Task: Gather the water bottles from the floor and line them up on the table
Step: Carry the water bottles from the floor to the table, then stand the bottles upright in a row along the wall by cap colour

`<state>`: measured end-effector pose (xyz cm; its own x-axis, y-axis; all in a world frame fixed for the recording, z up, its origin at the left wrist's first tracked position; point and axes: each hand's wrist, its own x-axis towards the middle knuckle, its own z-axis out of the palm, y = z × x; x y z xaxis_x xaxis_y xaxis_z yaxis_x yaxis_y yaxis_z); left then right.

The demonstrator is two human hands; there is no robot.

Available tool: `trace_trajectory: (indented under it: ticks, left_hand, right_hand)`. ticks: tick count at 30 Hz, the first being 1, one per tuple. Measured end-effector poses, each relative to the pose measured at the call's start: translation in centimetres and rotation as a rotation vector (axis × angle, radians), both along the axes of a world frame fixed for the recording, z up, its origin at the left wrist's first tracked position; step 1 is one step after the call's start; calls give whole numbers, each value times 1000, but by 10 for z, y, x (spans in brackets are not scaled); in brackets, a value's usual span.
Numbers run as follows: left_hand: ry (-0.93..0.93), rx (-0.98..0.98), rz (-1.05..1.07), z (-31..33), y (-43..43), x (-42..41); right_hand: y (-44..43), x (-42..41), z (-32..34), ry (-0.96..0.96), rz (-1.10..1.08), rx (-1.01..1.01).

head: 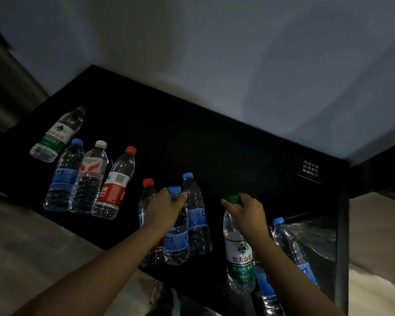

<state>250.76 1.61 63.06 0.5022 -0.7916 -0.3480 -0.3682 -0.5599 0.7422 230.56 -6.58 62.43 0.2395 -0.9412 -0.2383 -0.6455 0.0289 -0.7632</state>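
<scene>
Water bottles [114,185] stand across the black table [214,144]; four cluster at the far left, three sit near the middle, and more are at the near right. The left hand [162,210] curls round the neck of a blue-capped bottle [176,242] in the middle group; the right hand [251,215] grips a green-capped bottle [240,258] just under its cap; the hands are apart, each on its own bottle.

The near green bottle [241,263] says 农夫山泉 in red, with 饮用纯净水 in white under it. The far green bottle [56,135] shows part of the same red name. The red bottle [113,190] shows 泉. A sticker [310,172] on the bench [192,144] has white words too small to read.
</scene>
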Motion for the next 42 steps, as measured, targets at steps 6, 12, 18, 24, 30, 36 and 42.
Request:
trace_trajectory:
  ticks: [6,12,18,24,30,36,42]
  left_hand:
    - [-139,164,-10,-19,-17,-3]
    - [-132,206,90,-29,-24,0]
    - [-30,202,138,-35,-29,-8]
    - [-28,162,27,-29,-33,-14]
    - [-105,124,-79,-5,-26,-13]
    - [-121,58,-80,20,-4,-1]
    - [-153,-33,44,43,45,33]
  right_hand:
    - [-15,1,-16,49,-17,53]
    - [-30,5,-31,91,5,168]
    - [-38,9,-43,213,35,190]
    - [-39,7,-35,241,104,116]
    - [-34,2,-8,346,287,-70]
    - [-18,22,28,325,593,-152]
    - [7,87,62,248,831,-215]
